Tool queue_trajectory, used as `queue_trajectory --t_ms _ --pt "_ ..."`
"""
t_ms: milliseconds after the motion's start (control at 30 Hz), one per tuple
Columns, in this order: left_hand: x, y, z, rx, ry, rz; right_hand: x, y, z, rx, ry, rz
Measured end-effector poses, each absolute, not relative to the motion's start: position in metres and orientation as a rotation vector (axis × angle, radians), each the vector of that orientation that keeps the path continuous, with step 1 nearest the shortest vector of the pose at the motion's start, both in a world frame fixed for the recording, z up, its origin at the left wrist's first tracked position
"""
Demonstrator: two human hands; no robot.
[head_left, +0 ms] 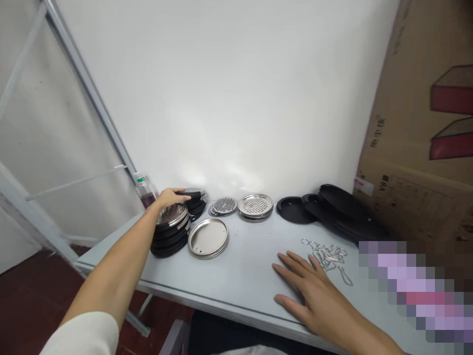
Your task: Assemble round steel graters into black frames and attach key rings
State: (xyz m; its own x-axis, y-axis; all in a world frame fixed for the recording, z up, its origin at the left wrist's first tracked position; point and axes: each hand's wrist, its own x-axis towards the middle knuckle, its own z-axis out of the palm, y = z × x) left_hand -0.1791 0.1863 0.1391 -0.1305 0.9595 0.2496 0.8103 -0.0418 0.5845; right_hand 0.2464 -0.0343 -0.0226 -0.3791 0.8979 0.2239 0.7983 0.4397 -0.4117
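My left hand [172,197] reaches to the back left of the table, its fingers and thumb closed at the near edge of a black-rimmed grater disc [195,193]. That disc tops a stack of black discs [195,209]. Below my left forearm and wrist stands a taller stack of black-rimmed graters [170,236], with a perforated metal plate [173,215] uppermost. My right hand [308,291] is open, fingers spread low over the table's front and holding nothing. Just beyond its fingertips lies a small pile of metal rings and carabiner-like clips [330,256].
Shiny round metal plates [209,237] are stacked mid-left. Behind them lie small grater discs [224,205] and a stack of perforated plates [255,205]. Black round covers [295,209] overlap at the right, beside a large cardboard box [414,162]. A bottle [145,190] stands behind my left wrist.
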Motion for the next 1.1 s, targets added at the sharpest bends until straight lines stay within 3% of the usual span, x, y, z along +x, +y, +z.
queue_trajectory --t_ms 567,833,1100 --pt "-0.213 0.209 0.133 1.773 2.081 0.623 0.249 -0.035 -0.016 -1.456 -2.307 0.372" --pt "-0.163 0.175 0.148 2.123 2.171 0.852 0.249 -0.035 -0.017 -1.468 -2.315 0.361" --pt "-0.063 0.048 0.049 2.694 1.741 0.676 0.25 -0.035 -0.018 -1.441 -2.298 0.363"
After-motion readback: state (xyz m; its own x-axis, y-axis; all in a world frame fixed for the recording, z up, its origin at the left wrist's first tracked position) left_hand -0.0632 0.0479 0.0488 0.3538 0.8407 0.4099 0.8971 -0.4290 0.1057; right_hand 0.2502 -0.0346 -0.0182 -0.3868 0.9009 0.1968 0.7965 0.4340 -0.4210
